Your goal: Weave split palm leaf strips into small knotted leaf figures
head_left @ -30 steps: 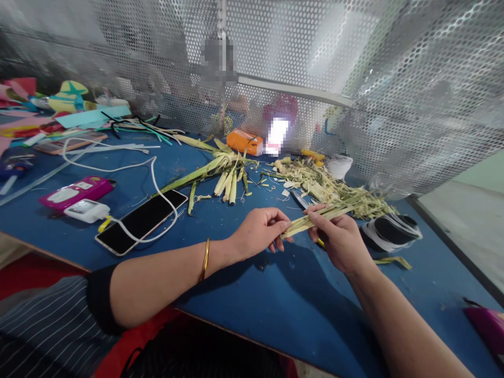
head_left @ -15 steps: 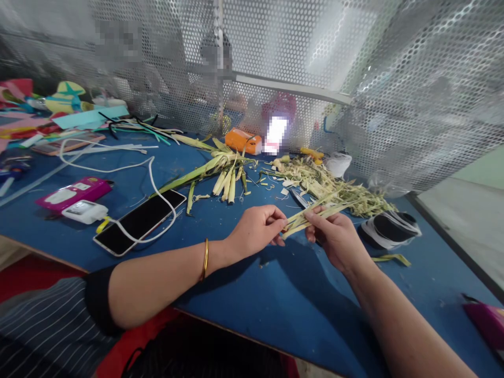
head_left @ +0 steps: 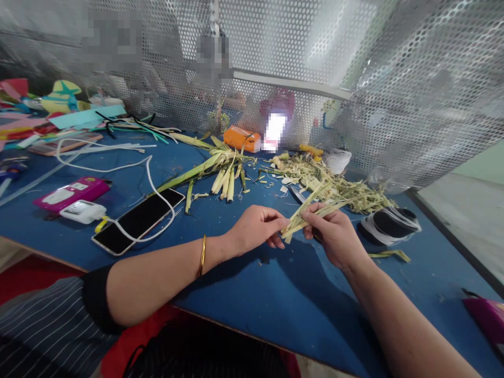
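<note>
Several pale green-yellow plant strips point(head_left: 296, 223) stretch between my two hands above the blue table. My left hand point(head_left: 258, 227) pinches their near ends between thumb and fingers. Farther along, my right hand point(head_left: 328, 231) has its thumb and fingers closed on the same strips, whose free ends point up and right. Something dark shows under the right fingers, too hidden to name. Just behind the hands lies a metal blade point(head_left: 298, 196), partly covered by a heap of shredded plant scraps point(head_left: 334, 181).
Stalks and leaves point(head_left: 222, 181) lie at mid-table. A black phone point(head_left: 137, 223), a magenta device point(head_left: 73, 194) and a white cable point(head_left: 151, 181) are on the left. A black-and-white roll point(head_left: 388, 227) stands right. Behind are an orange packet point(head_left: 241, 139) and a perforated metal screen point(head_left: 283, 58).
The strips between my hands have shifted, and one now angles up more steeply away from the others. Both hands keep their grip, nearly in place. The view has shifted slightly.
</note>
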`<state>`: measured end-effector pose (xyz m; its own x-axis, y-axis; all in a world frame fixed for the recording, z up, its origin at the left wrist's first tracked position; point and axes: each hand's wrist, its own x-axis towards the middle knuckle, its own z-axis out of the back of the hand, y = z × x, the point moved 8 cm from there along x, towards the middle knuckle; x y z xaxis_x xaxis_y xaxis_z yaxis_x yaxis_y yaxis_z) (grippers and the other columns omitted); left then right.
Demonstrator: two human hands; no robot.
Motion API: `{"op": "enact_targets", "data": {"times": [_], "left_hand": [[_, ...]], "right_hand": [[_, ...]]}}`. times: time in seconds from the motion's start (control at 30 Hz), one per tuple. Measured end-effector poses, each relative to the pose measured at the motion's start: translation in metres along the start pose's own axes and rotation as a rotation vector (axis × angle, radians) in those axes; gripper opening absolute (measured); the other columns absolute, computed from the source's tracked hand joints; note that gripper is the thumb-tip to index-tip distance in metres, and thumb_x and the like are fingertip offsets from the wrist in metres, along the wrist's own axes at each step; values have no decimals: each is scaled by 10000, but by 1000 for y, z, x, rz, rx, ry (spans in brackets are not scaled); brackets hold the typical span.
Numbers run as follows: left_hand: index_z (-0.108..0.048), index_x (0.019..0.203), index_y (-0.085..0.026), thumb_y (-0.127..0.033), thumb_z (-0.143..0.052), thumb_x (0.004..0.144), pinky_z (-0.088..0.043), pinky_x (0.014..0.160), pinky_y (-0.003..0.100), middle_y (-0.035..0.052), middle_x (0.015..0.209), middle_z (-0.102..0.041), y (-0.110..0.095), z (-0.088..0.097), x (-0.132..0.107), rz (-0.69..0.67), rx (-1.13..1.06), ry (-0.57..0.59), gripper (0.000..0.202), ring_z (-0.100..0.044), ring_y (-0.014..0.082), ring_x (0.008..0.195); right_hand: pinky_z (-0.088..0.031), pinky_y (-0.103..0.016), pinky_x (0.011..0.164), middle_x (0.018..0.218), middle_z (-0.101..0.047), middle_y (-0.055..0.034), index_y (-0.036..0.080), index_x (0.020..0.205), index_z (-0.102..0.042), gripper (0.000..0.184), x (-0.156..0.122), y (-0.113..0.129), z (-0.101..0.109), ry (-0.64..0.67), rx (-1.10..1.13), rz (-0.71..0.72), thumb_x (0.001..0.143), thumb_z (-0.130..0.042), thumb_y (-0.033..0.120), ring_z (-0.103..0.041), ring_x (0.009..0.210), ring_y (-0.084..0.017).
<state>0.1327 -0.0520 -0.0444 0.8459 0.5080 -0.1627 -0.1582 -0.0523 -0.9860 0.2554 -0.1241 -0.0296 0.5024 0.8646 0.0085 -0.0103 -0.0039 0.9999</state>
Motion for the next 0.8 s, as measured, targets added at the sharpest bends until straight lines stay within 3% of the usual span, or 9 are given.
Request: {"op": "enact_targets", "data": {"times": [0.13,0.27,0.6,0.8], "left_hand": [[-693,780,-133,-300,-672,775,-493,521,220,15,558,-650,6,1,2,20,24,2,168,-642,121,526],[-708,779,-144,-297,-690,775,-489,548,241,25,599,-664,17,-2,4,111,-94,66,155,-662,137,580],[-676,827,-148,-395,-758,726,-479,548,226,86,905,-748,25,-16,0,252,-282,249,279,-707,156,694],[-658,791,-141,-358,-721,762,-498,551,231,59,792,-735,25,-19,-2,271,-309,284,227,-678,125,600]], "right_hand": [[-358,-248,453,500,-532,39,180,633,-609,269,1,0,-2,4,-2,11,655,-779,387,-466,418,-92],[-349,-247,440,515,-518,44,181,610,-621,233,0,1,0,-14,47,33,651,-779,348,-442,407,-77],[-323,-222,419,522,-493,61,188,672,-628,183,-1,-5,1,-40,160,4,668,-773,300,-414,418,-61],[-319,-227,429,576,-517,48,186,680,-639,198,1,-5,0,-29,129,17,666,-780,324,-406,439,-61]]}}
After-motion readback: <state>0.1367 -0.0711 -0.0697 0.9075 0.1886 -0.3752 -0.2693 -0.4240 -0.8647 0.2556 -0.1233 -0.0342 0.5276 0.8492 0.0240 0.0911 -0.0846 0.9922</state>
